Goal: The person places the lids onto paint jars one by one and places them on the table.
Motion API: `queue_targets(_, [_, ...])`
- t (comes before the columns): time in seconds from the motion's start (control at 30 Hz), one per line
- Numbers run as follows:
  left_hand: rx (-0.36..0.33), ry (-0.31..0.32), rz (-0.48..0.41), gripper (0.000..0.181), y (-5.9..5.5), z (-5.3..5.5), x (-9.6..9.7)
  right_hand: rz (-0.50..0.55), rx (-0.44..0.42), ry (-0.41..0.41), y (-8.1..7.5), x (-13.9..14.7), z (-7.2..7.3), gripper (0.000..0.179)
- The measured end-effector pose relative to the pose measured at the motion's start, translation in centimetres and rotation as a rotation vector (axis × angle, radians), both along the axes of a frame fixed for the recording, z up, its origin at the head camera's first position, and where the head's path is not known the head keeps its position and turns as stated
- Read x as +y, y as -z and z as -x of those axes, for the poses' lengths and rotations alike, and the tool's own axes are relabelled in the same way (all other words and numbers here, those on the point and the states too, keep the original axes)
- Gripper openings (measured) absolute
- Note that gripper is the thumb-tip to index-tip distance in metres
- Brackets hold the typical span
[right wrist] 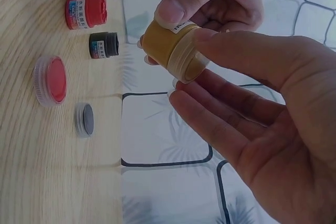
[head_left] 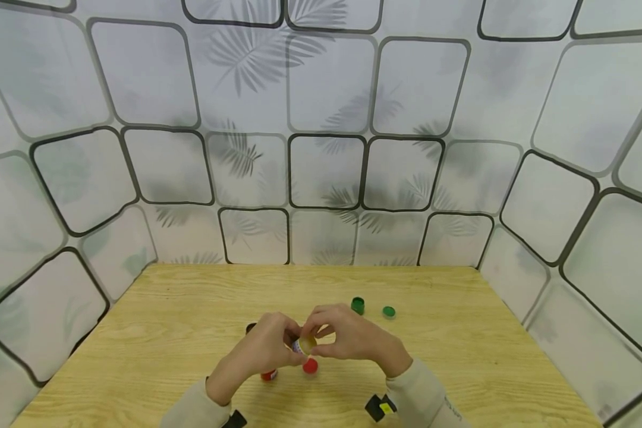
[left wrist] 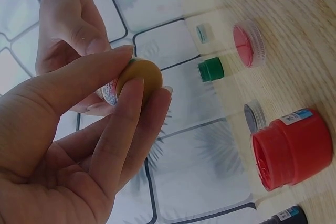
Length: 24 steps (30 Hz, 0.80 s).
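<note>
A small jar of ochre-yellow paint (right wrist: 160, 43) with a clear screw lid (right wrist: 185, 59) is held up over the table between both hands. My left hand (head_left: 270, 343) grips the jar's body, thumb on its label and fingers round its base. From the other side my right hand (head_left: 348, 334) pinches the lid between thumb and fingertips. The lid sits on the jar's mouth. Just below the hands are an uncapped red paint jar (left wrist: 294, 150) and its red-lined lid (head_left: 310, 365).
An uncapped black paint jar (right wrist: 103, 45) stands near the red one, and a dark-lined lid (right wrist: 84, 120) lies close by. Farther back are an uncapped green jar (head_left: 358, 305) and a green lid (head_left: 389, 312). Patterned cloth (head_left: 326, 172) surrounds the wooden table (head_left: 192, 297).
</note>
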<state>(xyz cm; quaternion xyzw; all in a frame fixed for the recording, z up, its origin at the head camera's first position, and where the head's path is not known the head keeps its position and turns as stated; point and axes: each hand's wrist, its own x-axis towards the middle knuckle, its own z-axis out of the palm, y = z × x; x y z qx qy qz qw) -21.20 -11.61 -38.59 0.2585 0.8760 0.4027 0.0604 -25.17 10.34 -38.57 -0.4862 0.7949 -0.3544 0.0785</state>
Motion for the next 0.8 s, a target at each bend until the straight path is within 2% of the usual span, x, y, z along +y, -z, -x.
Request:
queue_targets(0.2, [0.004, -0.001, 0.006, 0.019, -0.08, -0.03, 0.08, 0.014, -0.023, 0.001, 0.10, -0.01, 0.03, 0.017])
queue_targets(0.43, [0.017, -0.011, 0.013, 0.020, -0.04, -0.03, 0.08, 0.022, -0.004, 0.003, 0.19, -0.02, 0.13, 0.023])
queue_targets(0.8, [0.022, 0.008, 0.006, 0.020, -0.05, -0.06, 0.14, -0.002, 0.039, 0.047, 0.24, -0.17, 0.05, 0.014])
